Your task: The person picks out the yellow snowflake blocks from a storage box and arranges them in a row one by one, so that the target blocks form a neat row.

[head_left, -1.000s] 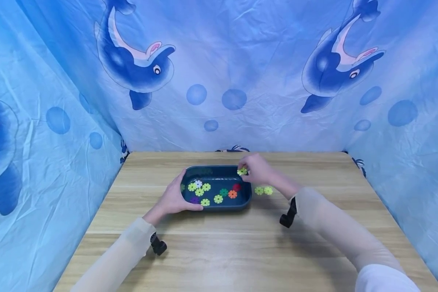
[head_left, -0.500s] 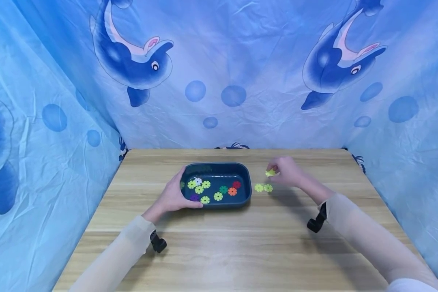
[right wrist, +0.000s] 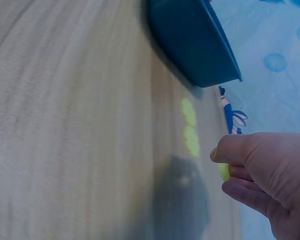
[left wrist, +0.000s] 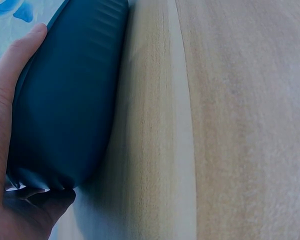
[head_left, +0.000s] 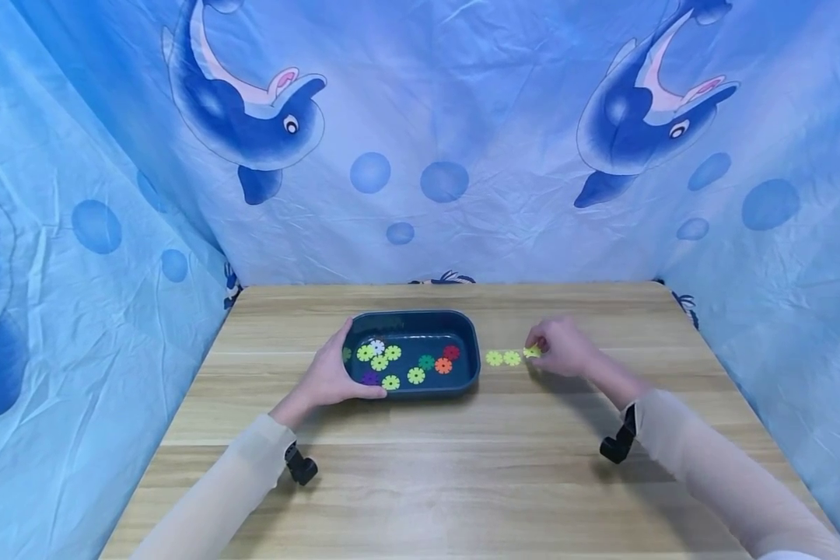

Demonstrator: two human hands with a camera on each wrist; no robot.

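Note:
A dark teal rectangular tray (head_left: 470, 381) holds several small snowflake building discs: yellow-green ones (head_left: 416, 376), a white (head_left: 377, 347), a purple (head_left: 369, 379), a dark green (head_left: 427, 362), a red (head_left: 451, 352) and an orange one (head_left: 443, 365). My left hand (head_left: 329, 375) grips the tray's left end, thumb along the near rim; in the left wrist view the tray wall (left wrist: 70, 95) sits between thumb and fingers. My right hand (head_left: 565, 348) pinches a yellow-green disc (head_left: 533, 351), close over the table right of two more yellow-green discs (head_left: 502, 358) lying side by side.
Everything stands on a light wood-grain table (head_left: 420, 474). Blue fabric with dolphins (head_left: 266, 101) hangs behind it and along both sides. Black wrist cameras (head_left: 617, 446) are strapped to both forearms.
My right hand has carried the yellow-green disc out from over the tray's right end, rightward, then down beside the two on the table. The left hand keeps its grip on the tray.

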